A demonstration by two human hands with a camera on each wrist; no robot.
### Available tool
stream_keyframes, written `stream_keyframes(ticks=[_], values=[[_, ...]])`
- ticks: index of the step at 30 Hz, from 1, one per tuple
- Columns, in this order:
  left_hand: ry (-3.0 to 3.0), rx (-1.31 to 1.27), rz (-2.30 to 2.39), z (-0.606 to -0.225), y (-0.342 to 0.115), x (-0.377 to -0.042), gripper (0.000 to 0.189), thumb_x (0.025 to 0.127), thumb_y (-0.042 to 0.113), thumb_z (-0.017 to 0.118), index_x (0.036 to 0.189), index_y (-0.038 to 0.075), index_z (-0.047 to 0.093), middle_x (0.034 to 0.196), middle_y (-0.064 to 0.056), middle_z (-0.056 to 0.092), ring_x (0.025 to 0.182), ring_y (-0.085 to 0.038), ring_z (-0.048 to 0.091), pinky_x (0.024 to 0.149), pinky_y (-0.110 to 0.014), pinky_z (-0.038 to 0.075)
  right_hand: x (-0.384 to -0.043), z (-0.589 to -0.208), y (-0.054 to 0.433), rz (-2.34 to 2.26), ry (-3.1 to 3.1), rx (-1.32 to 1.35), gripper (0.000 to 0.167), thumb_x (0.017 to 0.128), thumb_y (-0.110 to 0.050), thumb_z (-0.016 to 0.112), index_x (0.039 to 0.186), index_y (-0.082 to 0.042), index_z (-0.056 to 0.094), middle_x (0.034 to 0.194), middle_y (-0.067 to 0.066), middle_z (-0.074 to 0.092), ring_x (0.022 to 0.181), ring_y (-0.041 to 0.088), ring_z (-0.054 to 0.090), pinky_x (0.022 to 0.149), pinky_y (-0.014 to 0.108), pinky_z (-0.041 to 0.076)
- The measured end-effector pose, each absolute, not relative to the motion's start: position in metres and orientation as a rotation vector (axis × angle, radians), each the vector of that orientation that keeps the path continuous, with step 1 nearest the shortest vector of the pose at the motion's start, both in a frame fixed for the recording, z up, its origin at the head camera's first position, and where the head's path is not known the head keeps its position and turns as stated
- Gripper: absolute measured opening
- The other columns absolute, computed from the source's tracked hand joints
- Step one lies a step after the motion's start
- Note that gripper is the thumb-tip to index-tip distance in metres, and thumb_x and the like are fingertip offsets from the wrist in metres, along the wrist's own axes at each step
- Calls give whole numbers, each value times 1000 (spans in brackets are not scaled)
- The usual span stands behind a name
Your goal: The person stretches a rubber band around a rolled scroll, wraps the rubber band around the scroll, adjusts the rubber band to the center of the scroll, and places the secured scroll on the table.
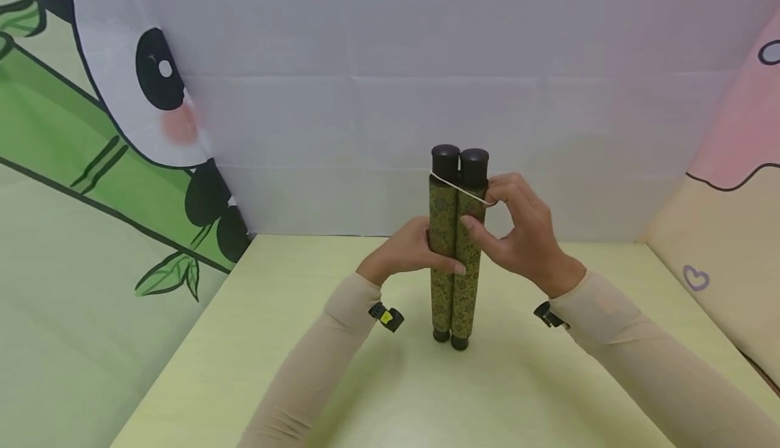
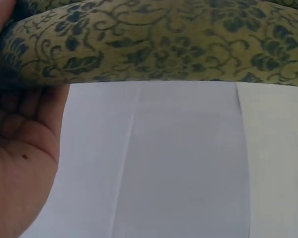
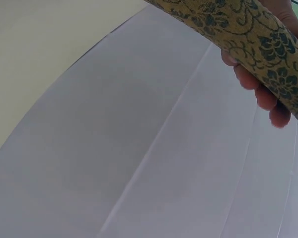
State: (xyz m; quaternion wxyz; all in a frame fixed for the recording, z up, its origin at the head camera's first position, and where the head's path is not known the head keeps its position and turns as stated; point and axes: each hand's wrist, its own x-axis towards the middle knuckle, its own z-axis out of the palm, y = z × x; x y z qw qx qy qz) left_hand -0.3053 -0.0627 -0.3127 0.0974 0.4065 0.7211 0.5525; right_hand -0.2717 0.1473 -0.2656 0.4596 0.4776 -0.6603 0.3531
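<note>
Two patterned scroll rolls (image 1: 443, 214), olive-gold with dark floral print and black end knobs, stand upright side by side on the table. My left hand (image 1: 409, 250) grips both rolls around the middle, its thumb across the front. A thin white cord (image 1: 458, 188) slants across the rolls just under the upper knobs. With curled fingers, my right hand (image 1: 525, 235) holds the cord's right side; its thumb lies near the right roll. In the left wrist view, the left palm (image 2: 25, 163) is beneath a roll (image 2: 164, 44). Fingertips show behind the roll (image 3: 228, 29) in the right wrist view.
The pale yellow table (image 1: 292, 285) reaches back to a white cloth wall (image 1: 365, 109). A printed panda and bamboo panel (image 1: 73, 231) stands at the left, a pink and cream panel (image 1: 719, 231) at the right. Both wrists carry small black straps.
</note>
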Motion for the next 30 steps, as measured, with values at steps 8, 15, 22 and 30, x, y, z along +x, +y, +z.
stream_keyframes(ticks=[8,15,22,30], values=[[1928,1108,1829,-327,-51,-299,50,86,6,81,131,6,58,111,-7,68,98,-21,66,88,-39,55,-272,-269,150,899,-1636,1179,39,100,-34,66,94,2,51,100,17,59,91,29,53,76,36,38],[1960,1110,1855,-327,-49,-292,46,88,6,80,130,7,61,113,-9,69,102,-24,67,90,-42,55,-265,-261,154,840,-1726,1180,39,101,-36,63,95,0,50,95,12,55,87,24,51,77,34,40],[2093,1090,1809,-319,-47,-288,36,86,12,82,117,4,67,103,-10,72,92,-26,70,84,-41,57,-257,-249,166,803,-1737,1155,30,99,-26,61,92,1,49,88,11,51,80,22,47,74,34,36],[2142,1024,1802,-320,-48,-287,32,84,16,84,110,2,69,99,-10,72,89,-26,71,81,-41,58,-253,-233,169,870,-1666,1136,11,92,-8,53,85,0,49,81,10,53,76,17,48,75,29,36]])
